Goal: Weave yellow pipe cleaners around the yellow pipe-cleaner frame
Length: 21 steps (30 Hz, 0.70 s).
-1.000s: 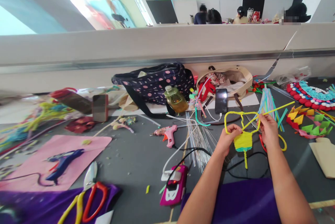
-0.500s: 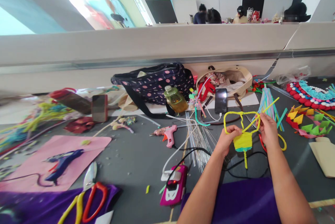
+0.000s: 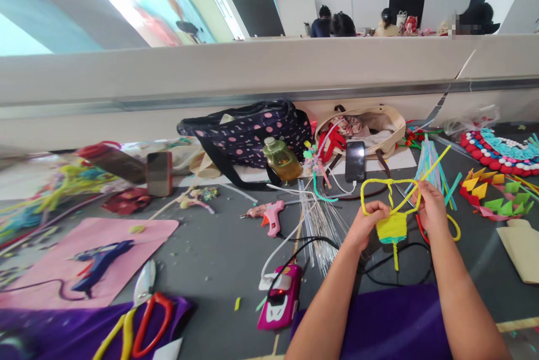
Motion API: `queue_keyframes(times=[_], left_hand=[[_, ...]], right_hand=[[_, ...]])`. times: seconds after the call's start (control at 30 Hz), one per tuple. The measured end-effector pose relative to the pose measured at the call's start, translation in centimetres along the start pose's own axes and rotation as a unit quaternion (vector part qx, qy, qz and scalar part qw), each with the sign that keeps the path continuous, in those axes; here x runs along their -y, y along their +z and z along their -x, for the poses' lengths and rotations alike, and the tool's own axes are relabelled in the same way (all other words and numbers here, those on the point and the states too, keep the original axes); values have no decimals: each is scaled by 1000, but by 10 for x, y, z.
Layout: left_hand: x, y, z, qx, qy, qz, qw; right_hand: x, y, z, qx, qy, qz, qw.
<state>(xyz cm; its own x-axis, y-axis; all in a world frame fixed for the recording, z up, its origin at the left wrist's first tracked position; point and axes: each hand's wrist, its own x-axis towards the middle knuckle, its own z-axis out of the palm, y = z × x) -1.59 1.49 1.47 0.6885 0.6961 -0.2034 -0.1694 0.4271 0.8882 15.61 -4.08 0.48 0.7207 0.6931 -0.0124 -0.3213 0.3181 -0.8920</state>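
single head cam, worn by the person at work, looks fwd. & down over a grey table from the wearer's own side. bare forearms enter at the bottom edge, r. of ctr., so the l. hand & r. hand appear mid-range, seen from above & behind. close to the lens, lower l.: scissors, handles cut by the frame. across the table a low partition runs full width in the upper half; the view clears its top to the bkgd., where people show small, far off. wide field; lines at upper l. slant steeply.
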Motion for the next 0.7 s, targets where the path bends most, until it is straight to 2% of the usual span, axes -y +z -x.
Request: queue_keyframes(times=[0.2, 0.33, 0.7], left_hand=[[2, 0, 0, -3, -11, -21, 1000], [3, -2, 0, -3, -13, -30, 999], [0, 0, 2, 21, -9, 52, 998]], right_hand=[[-1, -1, -3, 9, 2, 1, 1000], [1, 0, -2, -12, -4, -26, 1000], [-3, -3, -6, -71, -51, 4, 996]])
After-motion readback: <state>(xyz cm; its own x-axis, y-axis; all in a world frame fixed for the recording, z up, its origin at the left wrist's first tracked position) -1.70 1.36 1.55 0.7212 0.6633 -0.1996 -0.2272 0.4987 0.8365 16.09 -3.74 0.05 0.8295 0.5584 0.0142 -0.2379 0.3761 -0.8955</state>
